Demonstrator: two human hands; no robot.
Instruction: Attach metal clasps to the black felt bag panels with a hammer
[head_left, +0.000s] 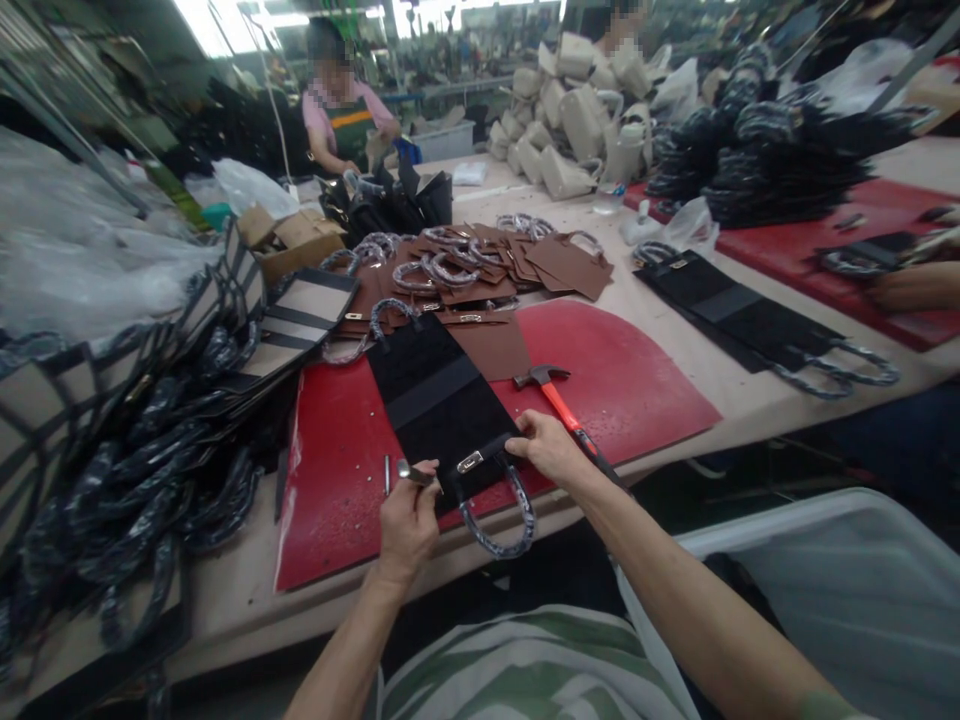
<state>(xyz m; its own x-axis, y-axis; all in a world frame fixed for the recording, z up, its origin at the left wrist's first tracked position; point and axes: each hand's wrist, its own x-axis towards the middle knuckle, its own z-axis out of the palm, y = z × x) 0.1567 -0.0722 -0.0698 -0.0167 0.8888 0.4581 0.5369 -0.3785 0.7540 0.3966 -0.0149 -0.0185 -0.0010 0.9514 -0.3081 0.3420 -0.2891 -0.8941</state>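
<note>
A black bag panel (442,390) with a metal clasp and wrapped loop handles lies on the red mat (330,510). Closed around a short metal punch (414,473), my left hand (409,520) is at the panel's lower left edge. My right hand (551,447) pinches the panel's lower right edge, beside the clasp (470,461). The lower handle (499,545) hangs towards me over the table edge. A claw hammer (559,400) with an orange and black handle rests right of the panel. Another thin metal pin (387,475) is on the mat, left of the punch.
Brown panels (487,265) with wrapped handles are piled behind the mat. Black and beige panels (187,400) crowd the left. Another black panel (735,310) lies to the right. A white bin (847,560) stands at lower right. A person (345,110) works across the table; another person's hand (919,285) is at far right.
</note>
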